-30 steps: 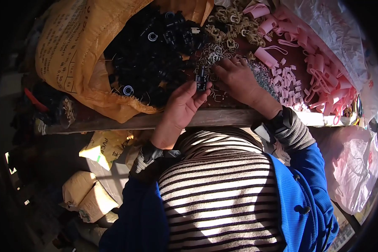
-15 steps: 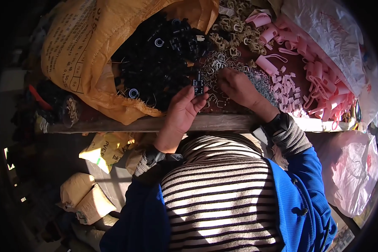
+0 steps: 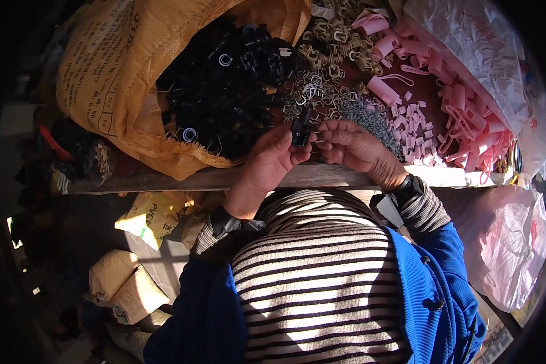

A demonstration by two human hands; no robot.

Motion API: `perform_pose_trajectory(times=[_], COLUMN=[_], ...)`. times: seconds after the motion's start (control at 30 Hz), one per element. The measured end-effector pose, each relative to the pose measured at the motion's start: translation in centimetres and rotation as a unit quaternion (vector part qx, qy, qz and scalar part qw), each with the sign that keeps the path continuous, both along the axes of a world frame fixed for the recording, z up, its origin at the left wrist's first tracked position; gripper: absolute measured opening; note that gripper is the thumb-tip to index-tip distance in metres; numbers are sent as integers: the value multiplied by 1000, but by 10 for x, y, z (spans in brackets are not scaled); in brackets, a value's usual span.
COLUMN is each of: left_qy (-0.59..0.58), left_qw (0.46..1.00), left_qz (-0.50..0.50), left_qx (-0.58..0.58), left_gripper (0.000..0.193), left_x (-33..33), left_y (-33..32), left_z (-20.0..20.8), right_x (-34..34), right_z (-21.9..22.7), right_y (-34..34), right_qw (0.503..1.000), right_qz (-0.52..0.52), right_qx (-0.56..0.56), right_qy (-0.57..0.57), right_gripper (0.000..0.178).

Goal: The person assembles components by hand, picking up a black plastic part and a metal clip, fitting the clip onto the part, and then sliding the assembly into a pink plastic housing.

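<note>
My left hand (image 3: 272, 159) pinches a small black plastic part (image 3: 299, 126) upright above the table's front edge. My right hand (image 3: 352, 144) is beside it, fingertips pressed together on a small metal piece at the part's side; the piece is mostly hidden. Just beyond the hands lie loose bent metal wire clips (image 3: 312, 94) and a grey heap of tiny springs (image 3: 370, 118). A large pile of black plastic parts (image 3: 224, 91) spills from an open yellow woven sack (image 3: 109, 79) at the left.
Pink foam strips and rolls (image 3: 449, 115) cover the table's right side, by a clear plastic bag (image 3: 485, 54). Tan clips (image 3: 340, 42) lie at the back. The wooden table edge (image 3: 164, 179) runs across. Sacks (image 3: 127, 285) lie on the floor at the left, a pink bag (image 3: 515, 249) at the right.
Both hands have drawn back from the clip pile toward the table edge. The left hand now holds the black part upright, and the right hand has closed in beside it.
</note>
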State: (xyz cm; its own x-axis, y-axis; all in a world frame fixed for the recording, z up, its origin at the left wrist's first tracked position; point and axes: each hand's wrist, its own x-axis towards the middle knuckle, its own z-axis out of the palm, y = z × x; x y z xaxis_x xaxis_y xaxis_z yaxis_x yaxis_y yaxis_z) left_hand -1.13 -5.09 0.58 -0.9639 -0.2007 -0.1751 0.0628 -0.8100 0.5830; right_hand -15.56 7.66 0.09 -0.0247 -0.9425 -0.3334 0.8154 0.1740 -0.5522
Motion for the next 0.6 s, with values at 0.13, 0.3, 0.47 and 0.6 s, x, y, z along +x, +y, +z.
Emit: perform_pose_trajectory(times=[0.13, 0.3, 0.47, 0.6], left_qy=[7, 18, -14, -38], left_qw=[999, 995, 998, 998], left_qz=[-39, -94, -54, -39], left_qx=[21, 16, 16, 30], left_gripper=[34, 34, 31, 29], left_x=[1, 2, 0, 1], left_y=[-1, -1, -1, -1], left_z=[1, -1, 1, -1], right_x=[0, 5, 18, 17], right_z=[-2, 1, 8, 12], right_y=[2, 3, 4, 6], right_qw=[998, 997, 982, 848], right_qz=[24, 23, -43, -93], right_qx=[-27, 2, -37, -104], right_qy=[-60, -73, 179, 511], right_gripper=[8, 11, 12, 8])
